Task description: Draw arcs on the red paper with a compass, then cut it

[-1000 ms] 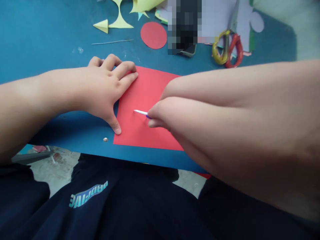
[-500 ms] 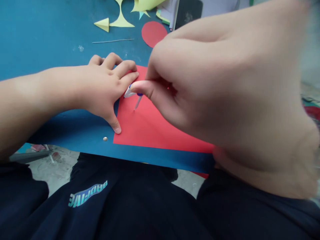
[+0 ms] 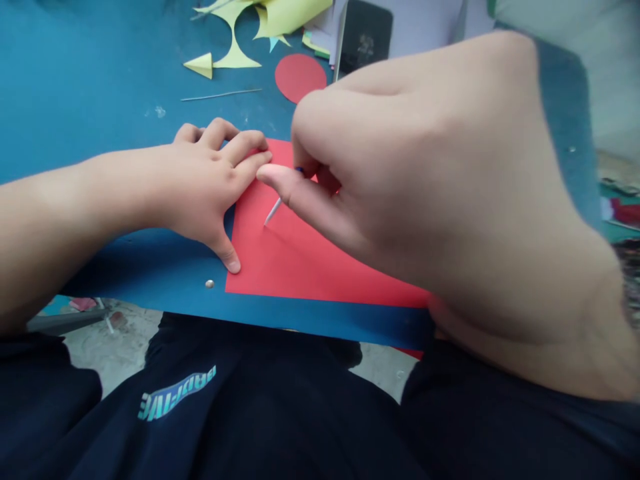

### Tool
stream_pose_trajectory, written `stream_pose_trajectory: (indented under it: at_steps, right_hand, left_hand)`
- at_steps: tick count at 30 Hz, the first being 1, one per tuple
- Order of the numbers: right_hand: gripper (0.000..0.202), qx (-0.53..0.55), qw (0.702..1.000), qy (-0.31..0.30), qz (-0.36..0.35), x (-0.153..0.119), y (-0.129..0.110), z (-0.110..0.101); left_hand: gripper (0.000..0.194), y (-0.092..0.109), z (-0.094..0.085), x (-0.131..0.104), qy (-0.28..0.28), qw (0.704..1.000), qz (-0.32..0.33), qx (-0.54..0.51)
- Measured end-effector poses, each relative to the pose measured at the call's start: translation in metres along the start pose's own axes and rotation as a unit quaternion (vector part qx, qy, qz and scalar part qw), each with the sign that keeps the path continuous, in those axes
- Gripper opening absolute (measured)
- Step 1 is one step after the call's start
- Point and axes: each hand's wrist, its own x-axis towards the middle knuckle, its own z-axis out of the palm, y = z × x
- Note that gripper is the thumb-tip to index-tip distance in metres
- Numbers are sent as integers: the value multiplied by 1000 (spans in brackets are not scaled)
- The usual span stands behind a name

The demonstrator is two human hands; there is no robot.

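A red sheet of paper [image 3: 300, 267] lies at the near edge of the blue table. My left hand [image 3: 215, 173] is spread over its left edge, fingers apart, with the thumb and fingertips on the paper. Over the sheet, my right hand [image 3: 380, 167] is closed around a thin tool, seemingly a compass, whose slim pale leg [image 3: 273, 211] slants down to the paper. Most of the tool is hidden behind my fingers, with only a bit of blue showing.
Beyond the sheet lie a red paper circle [image 3: 300, 77], a thin metal rod [image 3: 220, 95], yellow paper scraps [image 3: 234, 57], a folded yellow cone [image 3: 201, 65] and a dark phone [image 3: 365, 37]. A small round metal piece [image 3: 209, 284] is near the front edge.
My right hand has turned a little, and the white part of the tool that stuck out past my thumb is now hidden. My left hand stays on the paper; the view has shifted slightly.
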Motion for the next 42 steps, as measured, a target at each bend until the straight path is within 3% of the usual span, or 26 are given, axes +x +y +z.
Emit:
stream_pose_trajectory:
  at_steps: [4,11,17,21,23,26,28,31,35,38,42]
  right_hand:
    - [40,42,999,10,-12,-13,10,11]
    - [20,67,990,60,-110,-30,21,18]
    - [24,66,990,30,-120,-26,9,11]
    - [6,4,992,-43,-114,-19,10,5]
    - [10,11,994,-13,-107,-20,25,6]
    - [15,87,981,140,-98,-25,61,16]
    - [13,153,963,196,-105,-27,84,26]
    - [1,266,936,220,-74,-22,103,45]
    - [9,324,908,253,-82,-8,108,73]
    - [9,316,910,256,-83,-3,108,86]
    - [13,263,933,237,-61,-7,112,88]
  left_hand:
    - [175,2,1,-1,-4,1000,-16,19]
    - [165,-5,0,-3,-28,1000,3,-11]
    - [156,-2,4,-4,3,1000,-5,24]
    - [145,6,-1,-9,3,999,-7,50]
    - [144,9,-1,-11,5,997,-13,77]
    - [143,10,2,-12,5,994,-25,109]
    - [146,7,5,-12,13,994,-25,107]
    - [153,2,8,-14,19,996,-23,82]
    - [160,-3,11,-16,15,997,-27,64]
    - [163,-3,11,-17,15,997,-29,65]
    - [163,1,7,-18,2,996,-31,80]
